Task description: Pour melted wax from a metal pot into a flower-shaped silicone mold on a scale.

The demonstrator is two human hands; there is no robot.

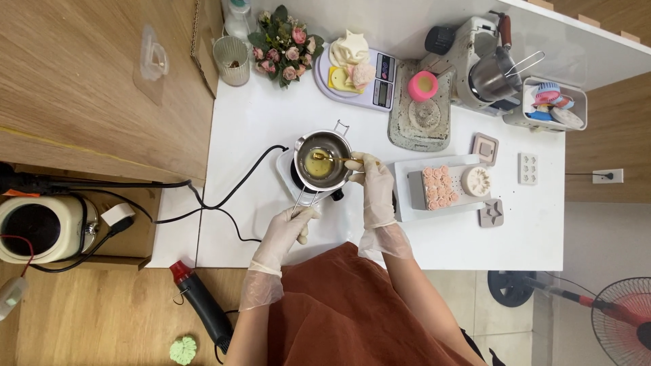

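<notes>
flower mould tray [439,186] beside pot [325,160], kitchen scale [363,85] behind

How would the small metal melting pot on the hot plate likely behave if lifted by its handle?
The metal pot holds yellowish liquid, so tilting would probably slosh or spill it. Its thin wire handle, gripped by the left hand, likely makes it front-heavy. It looks rigid, not fragile.

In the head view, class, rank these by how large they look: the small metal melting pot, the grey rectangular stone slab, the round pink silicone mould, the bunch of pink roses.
1. Grey rectangular stone slab
2. Bunch of pink roses and small metal melting pot: look alike, so unranked
3. Round pink silicone mould
</notes>
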